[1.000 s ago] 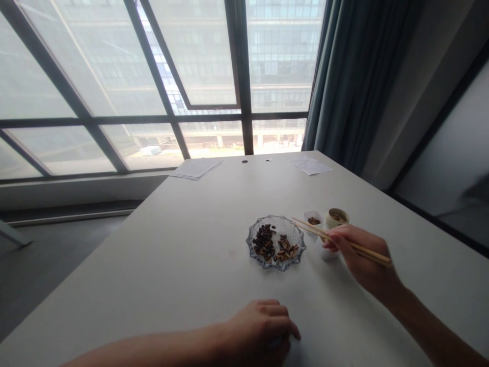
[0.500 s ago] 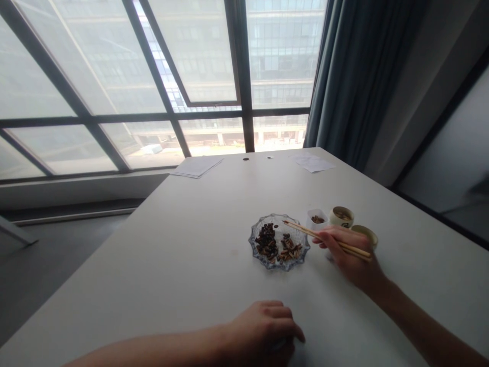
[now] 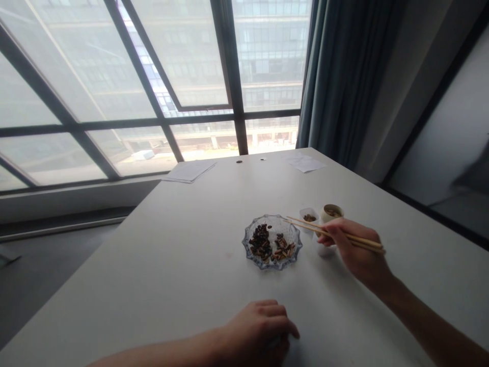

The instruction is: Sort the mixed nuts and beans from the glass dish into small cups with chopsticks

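Note:
A scalloped glass dish (image 3: 294, 243) holding dark beans and striped seeds sits mid-table. My right hand (image 3: 353, 252) grips a pair of wooden chopsticks (image 3: 305, 225), whose tips hover over the dish's right rim. Just behind the tips stand a small white cup (image 3: 308, 214) with brown bits and a cream cup (image 3: 331, 211). Another white cup (image 3: 324, 250) is partly hidden under my right fingers. My left hand (image 3: 260, 331) rests on the near table, fingers curled downward; anything under it is hidden.
The white table (image 3: 183, 265) runs back to a large window. Paper sheets (image 3: 189, 171) lie at its far left, another sheet (image 3: 304, 163) at the far right. Two small holes (image 3: 239, 161) mark the far edge. A dark curtain (image 3: 344, 76) hangs at right.
My right hand drew back slightly to the right, carrying the chopstick tips from over the dish's seeds to its right rim. The view shifted a little. The left hand stayed put.

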`<control>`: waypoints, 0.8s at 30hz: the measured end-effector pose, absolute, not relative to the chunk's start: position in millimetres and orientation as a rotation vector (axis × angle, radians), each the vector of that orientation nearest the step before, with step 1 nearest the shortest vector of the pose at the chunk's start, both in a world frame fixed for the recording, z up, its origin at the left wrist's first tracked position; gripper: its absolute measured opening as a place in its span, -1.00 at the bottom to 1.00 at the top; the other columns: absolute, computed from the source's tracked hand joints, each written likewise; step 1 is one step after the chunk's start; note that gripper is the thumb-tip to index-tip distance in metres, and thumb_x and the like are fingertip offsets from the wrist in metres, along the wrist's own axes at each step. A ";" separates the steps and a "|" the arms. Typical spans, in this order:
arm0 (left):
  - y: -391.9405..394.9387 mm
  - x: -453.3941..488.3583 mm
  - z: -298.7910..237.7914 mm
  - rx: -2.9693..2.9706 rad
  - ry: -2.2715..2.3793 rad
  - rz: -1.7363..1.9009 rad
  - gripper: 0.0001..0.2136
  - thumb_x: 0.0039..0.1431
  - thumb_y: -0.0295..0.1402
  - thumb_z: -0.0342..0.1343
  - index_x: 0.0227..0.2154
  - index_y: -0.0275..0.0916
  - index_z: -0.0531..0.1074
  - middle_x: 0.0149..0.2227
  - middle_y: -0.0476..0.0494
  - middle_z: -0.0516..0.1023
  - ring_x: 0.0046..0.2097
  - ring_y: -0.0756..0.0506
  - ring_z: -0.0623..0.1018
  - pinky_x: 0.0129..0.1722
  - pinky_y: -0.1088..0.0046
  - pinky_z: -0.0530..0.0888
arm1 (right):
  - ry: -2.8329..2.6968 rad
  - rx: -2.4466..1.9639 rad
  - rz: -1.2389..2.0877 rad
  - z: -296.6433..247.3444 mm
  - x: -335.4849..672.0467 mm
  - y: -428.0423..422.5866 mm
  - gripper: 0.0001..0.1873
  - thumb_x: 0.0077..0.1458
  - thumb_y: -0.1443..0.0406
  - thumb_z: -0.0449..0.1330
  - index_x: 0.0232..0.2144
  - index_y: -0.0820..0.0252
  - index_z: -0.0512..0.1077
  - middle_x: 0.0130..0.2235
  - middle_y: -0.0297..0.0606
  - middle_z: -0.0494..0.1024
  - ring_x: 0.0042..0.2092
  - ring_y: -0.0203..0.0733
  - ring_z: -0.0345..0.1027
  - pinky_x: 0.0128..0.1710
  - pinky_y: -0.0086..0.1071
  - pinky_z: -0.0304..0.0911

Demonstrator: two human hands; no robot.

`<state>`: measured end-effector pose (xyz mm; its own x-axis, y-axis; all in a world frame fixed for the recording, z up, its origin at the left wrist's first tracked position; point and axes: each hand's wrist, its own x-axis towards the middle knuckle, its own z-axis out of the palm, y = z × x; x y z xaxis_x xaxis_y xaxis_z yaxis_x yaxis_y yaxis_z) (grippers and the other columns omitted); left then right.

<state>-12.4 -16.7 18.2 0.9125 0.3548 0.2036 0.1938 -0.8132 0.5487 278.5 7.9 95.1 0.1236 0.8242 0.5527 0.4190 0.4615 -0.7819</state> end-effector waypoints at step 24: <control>-15.9 -12.7 13.2 2.545 0.404 0.408 -0.73 0.22 -0.53 0.13 -0.06 -0.15 0.50 -0.24 -0.11 0.63 -0.23 -0.12 0.63 -0.14 0.47 0.58 | -1.511 -1.164 0.549 67.8 235.4 32.0 -0.51 0.39 -0.07 0.22 -0.42 0.12 0.60 -0.42 -0.16 0.71 -0.46 -0.11 0.59 -0.44 -0.31 0.49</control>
